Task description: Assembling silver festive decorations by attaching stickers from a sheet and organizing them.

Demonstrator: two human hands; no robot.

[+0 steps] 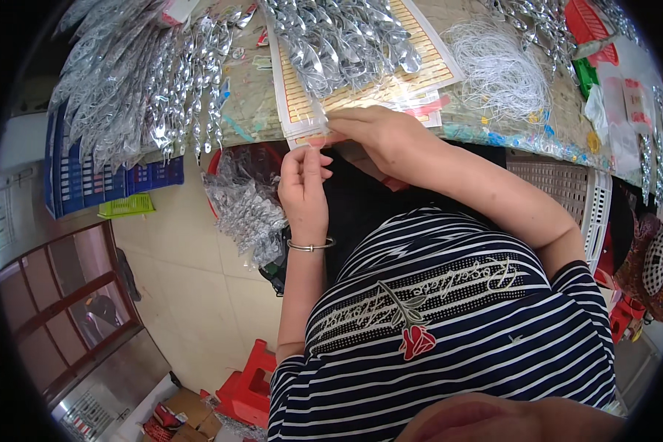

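Observation:
My left hand (303,177), with a metal bangle at the wrist, is closed at the table's front edge, thumb against curled fingers. My right hand (381,138) reaches in from the right, its fingers together and their tips close to the left thumb. Between the two sets of fingertips is something thin and clear, too small and glary to name. Just beyond, shiny silver spoon-shaped metal pieces (346,51) lie bunched on a yellow patterned sheet (440,66). A pale strand seems to run from that bunch down toward my fingers.
On the left, more silver strings (114,81) hang over the table edge by a blue crate (88,180). A tangle of white cord (501,70) lies to the right, near a red basket (588,26). Below stand a bag-filled red tub (214,162) and a red stool (250,387).

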